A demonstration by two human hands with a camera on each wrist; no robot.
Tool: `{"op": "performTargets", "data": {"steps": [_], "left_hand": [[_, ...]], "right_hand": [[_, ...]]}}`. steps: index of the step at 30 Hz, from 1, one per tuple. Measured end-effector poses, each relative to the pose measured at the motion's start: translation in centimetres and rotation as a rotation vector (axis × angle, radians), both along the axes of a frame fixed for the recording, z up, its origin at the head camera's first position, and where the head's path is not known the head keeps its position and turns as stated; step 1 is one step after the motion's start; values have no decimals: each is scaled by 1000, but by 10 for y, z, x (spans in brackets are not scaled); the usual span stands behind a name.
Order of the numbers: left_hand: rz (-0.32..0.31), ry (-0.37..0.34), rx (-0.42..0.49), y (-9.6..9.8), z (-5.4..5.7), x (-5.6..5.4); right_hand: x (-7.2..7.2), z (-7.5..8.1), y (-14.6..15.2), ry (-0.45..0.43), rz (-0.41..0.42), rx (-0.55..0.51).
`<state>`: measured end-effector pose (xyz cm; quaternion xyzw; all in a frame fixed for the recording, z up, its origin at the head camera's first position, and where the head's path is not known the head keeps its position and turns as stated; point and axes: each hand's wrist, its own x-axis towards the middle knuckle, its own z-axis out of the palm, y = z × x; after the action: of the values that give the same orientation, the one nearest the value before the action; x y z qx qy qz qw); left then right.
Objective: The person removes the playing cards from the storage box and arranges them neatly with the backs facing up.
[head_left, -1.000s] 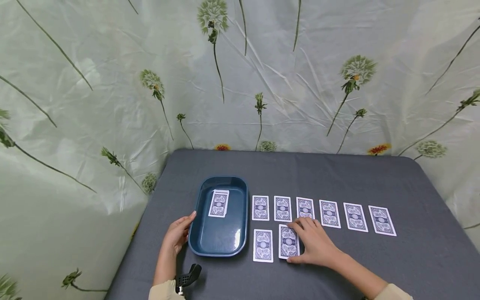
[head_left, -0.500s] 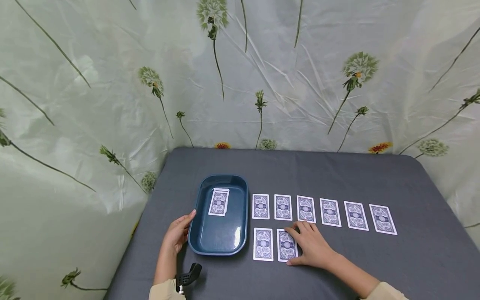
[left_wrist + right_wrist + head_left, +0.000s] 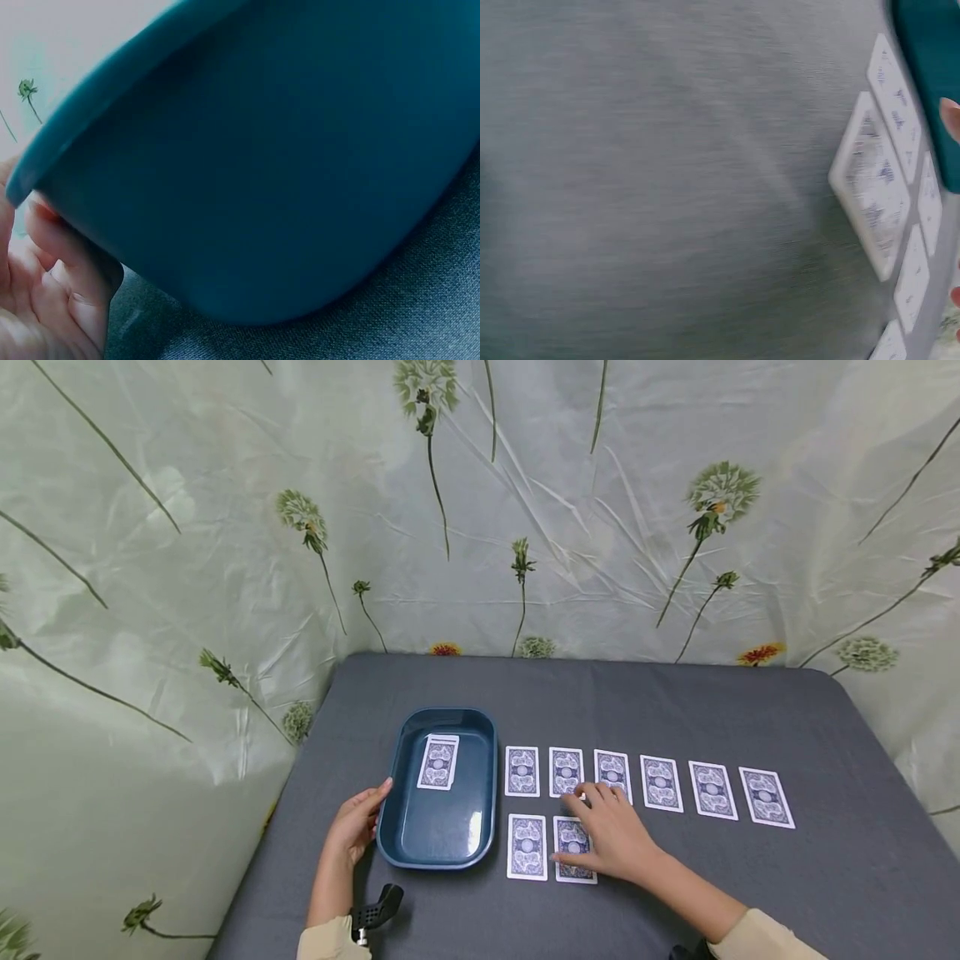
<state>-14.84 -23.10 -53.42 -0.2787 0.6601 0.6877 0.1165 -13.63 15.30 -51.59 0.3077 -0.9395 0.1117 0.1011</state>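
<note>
My left hand (image 3: 354, 823) grips the left rim of a blue rectangular tray (image 3: 397, 839); the left wrist view shows the thumb and fingers (image 3: 56, 232) at the tray wall. A few overlapping playing cards (image 3: 438, 762) lie face down in the tray. With fingers spread and bent, my right hand (image 3: 611, 835) hovers over a face-down playing card (image 3: 573, 835) in the near row, partly covering it. That card's edge looks thick in the right wrist view, like a stack (image 3: 874, 191). Nothing shows between the right fingers. Another playing card (image 3: 527, 847) lies beside it, left.
A far row of several face-down playing cards (image 3: 662, 783) runs right from the tray on the grey cloth-covered table (image 3: 750, 718). Floral curtain (image 3: 600, 527) hangs behind and at the left. A black device (image 3: 378, 907) sits at the left wrist.
My right hand let go of the near-row card or stack after shifting it slightly toward me, then moved left and up over it. The left hand stays on the tray.
</note>
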Motion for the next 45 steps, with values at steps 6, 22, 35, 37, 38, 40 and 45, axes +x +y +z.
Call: {"op": "performTargets", "data": {"steps": [6,22,35,37,38,40,45], "left_hand": [[14,-5,2,-5,0,2],[32,30,43,-12,0,3],[5,22,45,-6,-2,-2],[8,16,47,-6,-2,-2],[9,11,47,-6,-2,-2],[13,3,46,-6,-2,-2],[16,-2,44,-6,-3,-2]], "right_hand": [[-23,20,-31,7,-14,1],[-70,48,-136,-29,139,-17],[-109,29,-185,-295,56,109],[-112,24,-189,-313,53,122],[-113,22,-191,-323,56,127],[-114,18,-194,-334,69,128],[-113,12,-200,-331,58,163]]}}
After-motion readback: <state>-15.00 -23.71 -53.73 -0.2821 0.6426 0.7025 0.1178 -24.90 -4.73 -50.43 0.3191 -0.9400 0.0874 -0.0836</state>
